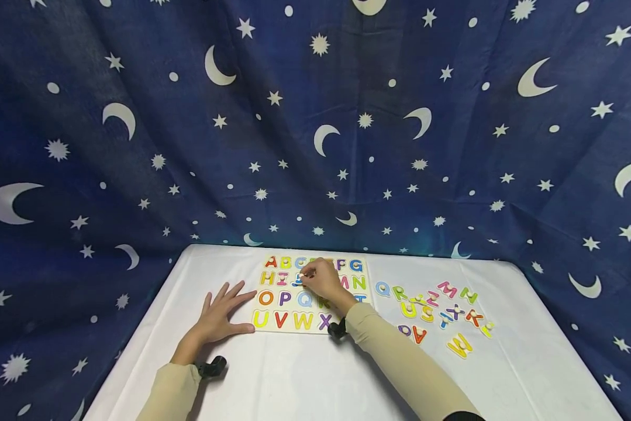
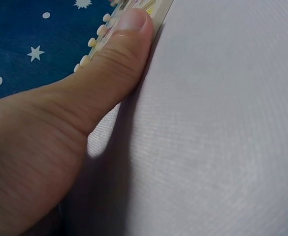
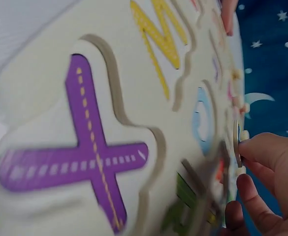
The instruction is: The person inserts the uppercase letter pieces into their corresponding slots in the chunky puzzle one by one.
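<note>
A wooden alphabet puzzle board (image 1: 289,328) lies on the white table, with rows of coloured letters from A onward. My right hand (image 1: 323,280) is over its second row, just right of the pink I. Its fingertips pinch a thin blue letter piece (image 3: 238,142), seen nearly edge-on in the right wrist view and partly hidden by the fingers. My left hand (image 1: 217,316) rests at the board's left side with fingers spread. In the left wrist view, the left thumb (image 2: 119,54) lies along the board's edge. A purple X recess (image 3: 92,152) shows close up in the right wrist view.
Loose letter pieces with round knobs lie right of the board, among them a yellow W (image 1: 459,346), a red A (image 1: 419,334) and a green N (image 1: 468,294). A dark blue curtain (image 1: 294,146) with moons and stars hangs behind the table (image 1: 294,380).
</note>
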Demonstrator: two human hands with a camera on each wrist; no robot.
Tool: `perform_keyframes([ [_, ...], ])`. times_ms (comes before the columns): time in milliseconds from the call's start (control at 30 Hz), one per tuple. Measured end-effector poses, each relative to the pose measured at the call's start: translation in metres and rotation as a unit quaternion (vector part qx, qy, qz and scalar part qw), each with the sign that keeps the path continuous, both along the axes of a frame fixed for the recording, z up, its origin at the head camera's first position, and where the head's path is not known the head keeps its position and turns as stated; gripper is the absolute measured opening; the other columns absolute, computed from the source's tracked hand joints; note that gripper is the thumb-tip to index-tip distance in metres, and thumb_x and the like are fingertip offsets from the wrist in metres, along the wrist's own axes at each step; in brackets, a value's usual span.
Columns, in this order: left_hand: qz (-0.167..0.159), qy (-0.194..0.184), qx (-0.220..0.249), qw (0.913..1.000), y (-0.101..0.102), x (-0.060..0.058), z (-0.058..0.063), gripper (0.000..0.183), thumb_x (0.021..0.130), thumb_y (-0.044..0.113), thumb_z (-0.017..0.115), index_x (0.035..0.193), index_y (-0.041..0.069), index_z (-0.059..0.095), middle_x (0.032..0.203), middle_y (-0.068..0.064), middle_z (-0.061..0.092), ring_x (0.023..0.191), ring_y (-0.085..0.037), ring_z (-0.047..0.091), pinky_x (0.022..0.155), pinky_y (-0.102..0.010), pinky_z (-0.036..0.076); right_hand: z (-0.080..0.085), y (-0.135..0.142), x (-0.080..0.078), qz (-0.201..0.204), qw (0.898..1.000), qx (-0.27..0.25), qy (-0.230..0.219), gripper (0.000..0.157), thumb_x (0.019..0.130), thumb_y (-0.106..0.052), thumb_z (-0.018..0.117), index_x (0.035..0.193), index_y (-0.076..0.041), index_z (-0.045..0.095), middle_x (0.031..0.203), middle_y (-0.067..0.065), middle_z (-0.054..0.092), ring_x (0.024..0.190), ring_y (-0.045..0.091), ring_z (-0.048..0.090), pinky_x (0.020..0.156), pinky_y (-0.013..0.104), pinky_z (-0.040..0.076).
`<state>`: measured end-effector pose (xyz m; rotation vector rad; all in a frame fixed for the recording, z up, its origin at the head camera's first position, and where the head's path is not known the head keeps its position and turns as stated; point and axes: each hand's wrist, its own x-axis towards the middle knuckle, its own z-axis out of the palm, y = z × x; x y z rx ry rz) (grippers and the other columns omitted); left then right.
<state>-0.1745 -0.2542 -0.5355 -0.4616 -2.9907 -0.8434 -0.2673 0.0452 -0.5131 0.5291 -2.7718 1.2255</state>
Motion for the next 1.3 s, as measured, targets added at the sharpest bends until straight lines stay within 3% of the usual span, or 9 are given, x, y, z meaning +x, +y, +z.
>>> perform_keyframes([
  [267,0.001,-0.011,-0.008,0.9999,0.0,-0.001,0.002,0.092,0.07,0.06,0.087,0.148,0.021,0.058,0.165,-0.019,0.032,0.152,-0.053,0.012,0.116,-0.077,-0.004,-0.003,-0.015,-0.001,-0.038,0.998,0.05,-0.015,0.005,0.084,-0.017,0.081,0.089,-0.017,0.081,0.096,-0.003,0.067,0.098,0.023,0.059,0.092,0.051,0.042],
  [600,0.003,-0.008,-0.006,0.9999,-0.002,0.0,0.002,0.092,0.07,0.061,0.087,0.148,0.021,0.058,0.165,-0.018,0.032,0.152,-0.053,0.012,0.116,-0.077,-0.004,0.002,-0.021,0.001,-0.036,0.996,0.083,-0.024,0.003,0.085,-0.015,0.08,0.085,-0.018,0.081,0.097,-0.002,0.065,0.1,0.023,0.054,0.089,0.048,0.041],
  [933,0.004,-0.015,-0.001,0.9999,-0.001,0.001,0.004,0.092,0.07,0.06,0.087,0.148,0.021,0.057,0.165,-0.019,0.032,0.153,-0.052,0.012,0.116,-0.076,-0.005,0.014,-0.026,0.001,-0.027,0.982,0.187,0.004,0.004,0.083,-0.018,0.079,0.086,-0.02,0.08,0.096,-0.001,0.064,0.092,0.023,0.051,0.079,0.042,0.042],
  [1100,-0.001,-0.01,-0.001,0.9999,-0.001,0.001,0.005,0.091,0.071,0.059,0.087,0.148,0.021,0.057,0.165,-0.019,0.032,0.152,-0.053,0.013,0.115,-0.077,-0.004,0.012,-0.024,0.0,-0.024,0.987,0.159,0.006,0.005,0.081,-0.015,0.079,0.084,-0.019,0.08,0.09,-0.003,0.065,0.09,0.022,0.053,0.077,0.042,0.043],
  [1300,-0.002,-0.006,0.0,1.0,0.0,0.001,0.004,0.091,0.071,0.058,0.088,0.148,0.021,0.058,0.164,-0.019,0.033,0.152,-0.053,0.013,0.116,-0.077,-0.004,0.004,-0.02,0.0,-0.037,0.994,0.098,-0.021,0.005,0.082,-0.014,0.082,0.085,-0.017,0.08,0.093,-0.003,0.065,0.096,0.022,0.054,0.087,0.047,0.043],
])
